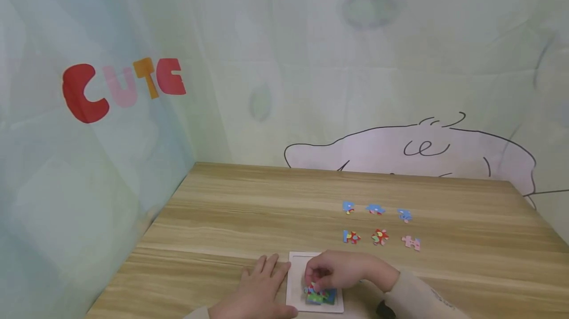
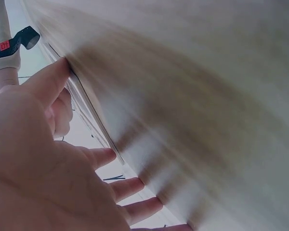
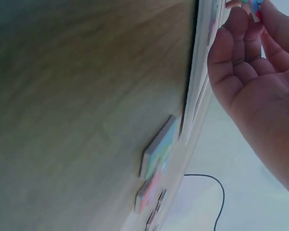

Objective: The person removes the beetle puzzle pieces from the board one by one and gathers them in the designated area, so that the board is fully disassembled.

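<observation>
My left hand (image 1: 260,289) lies on the table with its fingers spread straight, its thumb and index finger at the left edge of a white puzzle tray (image 1: 291,272). Over the tray, my right hand (image 1: 340,267) pinches a small colourful jigsaw piece (image 3: 255,8) between thumb and fingers. Below it, green and blue puzzle pieces (image 1: 315,300) lie in the near right part of the tray. Whether the held piece touches them, I cannot tell. In the left wrist view, the left fingertips (image 2: 137,182) rest against the tabletop.
Several loose jigsaw pieces lie beyond the tray in two rows: blue ones such as a sky-blue piece (image 1: 375,209) at the back, and a red piece (image 1: 380,237) and a pink piece (image 1: 411,243) nearer. A printed cloth (image 1: 231,62) hangs behind the wooden table (image 1: 213,225).
</observation>
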